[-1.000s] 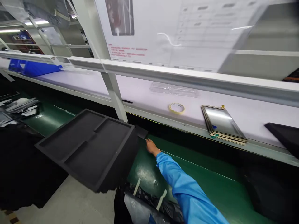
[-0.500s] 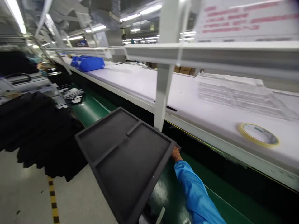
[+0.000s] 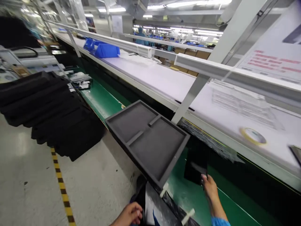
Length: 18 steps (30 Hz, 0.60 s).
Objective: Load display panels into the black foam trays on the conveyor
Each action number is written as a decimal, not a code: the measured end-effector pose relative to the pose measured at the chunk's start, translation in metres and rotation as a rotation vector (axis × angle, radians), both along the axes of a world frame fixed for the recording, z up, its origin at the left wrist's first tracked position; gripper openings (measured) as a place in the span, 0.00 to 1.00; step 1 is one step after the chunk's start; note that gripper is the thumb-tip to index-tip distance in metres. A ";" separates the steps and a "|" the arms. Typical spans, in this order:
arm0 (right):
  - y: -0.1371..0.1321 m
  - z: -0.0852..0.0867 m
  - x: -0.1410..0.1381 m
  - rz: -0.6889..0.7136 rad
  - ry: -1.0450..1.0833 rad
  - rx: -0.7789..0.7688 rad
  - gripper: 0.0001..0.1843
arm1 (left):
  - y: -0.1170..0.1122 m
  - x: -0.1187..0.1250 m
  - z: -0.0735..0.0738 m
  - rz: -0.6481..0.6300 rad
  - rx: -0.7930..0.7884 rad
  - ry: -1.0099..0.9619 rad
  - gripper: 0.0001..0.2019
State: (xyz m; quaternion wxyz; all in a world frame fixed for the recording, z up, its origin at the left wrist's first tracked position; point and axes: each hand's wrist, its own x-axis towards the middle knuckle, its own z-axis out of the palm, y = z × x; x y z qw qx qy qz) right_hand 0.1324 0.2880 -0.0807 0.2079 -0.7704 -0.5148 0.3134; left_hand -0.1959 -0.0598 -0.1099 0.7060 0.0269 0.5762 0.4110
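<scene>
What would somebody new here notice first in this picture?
Probably the black tray with shallow recesses, mid-picture. To its right, the right hand holds a dark flat panel. Bright blue bins stand out on the white bench, upper left of centre, and a dark ridged stack stands at left.

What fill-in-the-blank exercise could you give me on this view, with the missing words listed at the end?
1. Of the left hand and the right hand, only the ____ one holds the dark panel.
2. In the picture, the black tray sits to the ____ of that panel.
3. The bins on the long bench are ____ in colour.
4. The floor stripe alternates black and ____.

Missing words: right; left; blue; yellow.
</scene>
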 end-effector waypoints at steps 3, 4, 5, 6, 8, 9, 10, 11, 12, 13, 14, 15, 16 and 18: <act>-0.120 0.043 0.026 -0.166 0.342 -0.039 0.20 | 0.010 0.012 0.002 -0.222 0.201 0.037 0.29; -0.157 0.058 0.029 -0.207 0.423 -0.070 0.22 | 0.013 0.016 0.006 -0.262 0.235 0.025 0.30; -0.191 0.072 0.030 -0.243 0.482 -0.101 0.24 | 0.015 0.020 0.010 -0.291 0.270 0.010 0.31; -0.221 0.086 0.028 -0.274 0.527 -0.128 0.26 | 0.016 0.024 0.016 -0.315 0.303 -0.012 0.32; -0.271 0.108 0.016 -0.316 0.593 -0.159 0.31 | 0.017 0.029 0.030 -0.332 0.348 -0.064 0.35; -0.291 0.117 0.006 -0.330 0.621 -0.162 0.33 | 0.015 0.031 0.038 -0.327 0.369 -0.102 0.36; -0.308 0.125 -0.004 -0.328 0.654 -0.157 0.35 | 0.013 0.033 0.048 -0.315 0.391 -0.153 0.36; -0.322 0.130 -0.015 -0.309 0.690 -0.146 0.36 | 0.009 0.034 0.058 -0.303 0.415 -0.212 0.36; -0.334 0.133 -0.026 -0.270 0.727 -0.133 0.36 | 0.004 0.036 0.069 -0.296 0.439 -0.272 0.36; -0.345 0.134 -0.036 -0.218 0.757 -0.119 0.36 | -0.002 0.037 0.080 -0.291 0.463 -0.328 0.35; -0.355 0.134 -0.046 -0.151 0.780 -0.108 0.35 | -0.009 0.039 0.091 -0.284 0.484 -0.374 0.33; -0.365 0.132 -0.054 -0.079 0.789 -0.095 0.33 | -0.018 0.040 0.102 -0.265 0.501 -0.402 0.32; -0.374 0.131 -0.062 -0.012 0.780 -0.081 0.32 | -0.027 0.041 0.111 -0.226 0.513 -0.410 0.31; -0.392 0.127 -0.074 0.115 0.730 -0.049 0.31 | -0.048 0.040 0.125 -0.105 0.513 -0.386 0.28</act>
